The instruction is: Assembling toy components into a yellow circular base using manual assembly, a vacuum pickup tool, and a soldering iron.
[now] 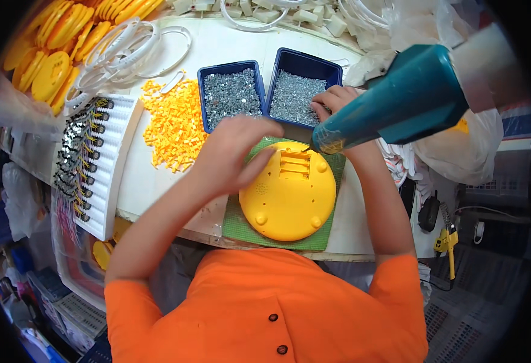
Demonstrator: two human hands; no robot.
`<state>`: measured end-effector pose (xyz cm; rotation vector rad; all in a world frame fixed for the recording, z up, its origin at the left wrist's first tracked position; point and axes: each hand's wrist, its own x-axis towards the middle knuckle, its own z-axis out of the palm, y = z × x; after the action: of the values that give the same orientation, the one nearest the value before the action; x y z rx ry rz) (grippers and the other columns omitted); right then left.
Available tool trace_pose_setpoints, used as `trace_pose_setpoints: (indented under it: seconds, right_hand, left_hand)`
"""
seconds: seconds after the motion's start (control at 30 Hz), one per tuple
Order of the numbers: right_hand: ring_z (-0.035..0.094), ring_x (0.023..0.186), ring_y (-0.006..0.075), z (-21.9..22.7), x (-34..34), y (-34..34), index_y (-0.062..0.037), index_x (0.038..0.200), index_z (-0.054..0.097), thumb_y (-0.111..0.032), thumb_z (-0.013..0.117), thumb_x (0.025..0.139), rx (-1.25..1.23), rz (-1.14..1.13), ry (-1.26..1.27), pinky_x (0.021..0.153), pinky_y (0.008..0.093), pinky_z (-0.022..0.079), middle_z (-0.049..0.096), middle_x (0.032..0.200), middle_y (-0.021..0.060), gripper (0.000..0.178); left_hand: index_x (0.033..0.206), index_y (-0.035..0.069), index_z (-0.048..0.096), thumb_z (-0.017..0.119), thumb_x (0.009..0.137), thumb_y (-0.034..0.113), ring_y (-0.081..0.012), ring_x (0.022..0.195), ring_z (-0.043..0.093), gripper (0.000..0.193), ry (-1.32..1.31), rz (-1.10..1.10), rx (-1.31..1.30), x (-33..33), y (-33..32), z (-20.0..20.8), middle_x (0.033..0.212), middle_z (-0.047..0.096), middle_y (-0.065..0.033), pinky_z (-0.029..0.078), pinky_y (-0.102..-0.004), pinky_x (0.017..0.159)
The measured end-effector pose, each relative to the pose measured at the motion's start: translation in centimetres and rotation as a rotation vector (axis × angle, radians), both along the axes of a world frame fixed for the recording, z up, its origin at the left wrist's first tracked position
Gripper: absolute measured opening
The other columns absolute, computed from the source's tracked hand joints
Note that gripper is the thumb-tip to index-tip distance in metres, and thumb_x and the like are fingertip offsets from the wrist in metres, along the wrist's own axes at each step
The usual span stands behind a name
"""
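A round yellow plastic housing (286,206) lies on a green mat (236,224), its open compartment at the far side. My left hand (232,148), slightly blurred, is over the housing's left edge with thumb and fingers apart; it holds nothing I can see. My right hand (345,100) is at the right blue bin (304,55) of small screws (292,88), its fingers bent together over them; anything pinched there is hidden. A teal power screwdriver (392,91) reaches in from the upper right, in front of part of that hand. Its bit is close to the housing's far edge.
Another blue bin (229,68) holds metal screws. Beside it lie small yellow parts (174,130) and a white tray (123,130) of wired components. Yellow housings (50,75) and white rings (123,51) are piled far left. A yellow-handled tool (450,242) hangs at right.
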<state>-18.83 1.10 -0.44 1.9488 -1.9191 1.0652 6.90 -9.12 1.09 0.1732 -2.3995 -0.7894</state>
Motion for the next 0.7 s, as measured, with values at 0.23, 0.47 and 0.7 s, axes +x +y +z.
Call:
trace_pose_setpoints:
  seconds: [0.23,0.47,0.7]
  right_hand:
    - [0.062,0.084,0.0291,-0.1,-0.3,0.9,-0.0067,0.083,0.072,-0.013,0.077,0.082,0.054,-0.063,0.181,0.076,0.0409,0.05,0.067,0.084,0.0089,0.008]
    - [0.061,0.085,0.0316,0.3,-0.1,2.0,-0.0053,0.084,0.066,-0.012,0.072,0.08,0.072,-0.067,-0.107,0.076,0.0419,0.048,0.064,0.081,0.011,0.01]
    - [0.067,0.087,0.0253,0.9,0.3,3.7,-0.004,0.086,0.067,-0.008,0.071,0.084,0.179,-0.194,-0.273,0.079,0.0368,0.051,0.07,0.089,0.0099,0.006]
  left_hand:
    - [0.101,0.013,0.071,0.076,0.087,0.018,-0.0276,0.125,0.057,0.016,-0.095,0.145,-0.38,-9.8,-4.4,-2.9,0.123,0.067,-0.0052,0.041,-0.0464,0.104]
    - [0.093,0.013,0.07,0.076,0.086,0.02,-0.0258,0.118,0.059,0.012,-0.075,0.136,-0.256,-10.0,-4.1,-3.0,0.111,0.068,-0.0018,0.041,-0.0451,0.099]
    - [0.092,0.014,0.071,0.075,0.087,0.023,-0.0237,0.108,0.062,0.011,-0.052,0.159,-0.28,-9.9,-4.2,-3.2,0.102,0.07,-0.0008,0.042,-0.0437,0.095]
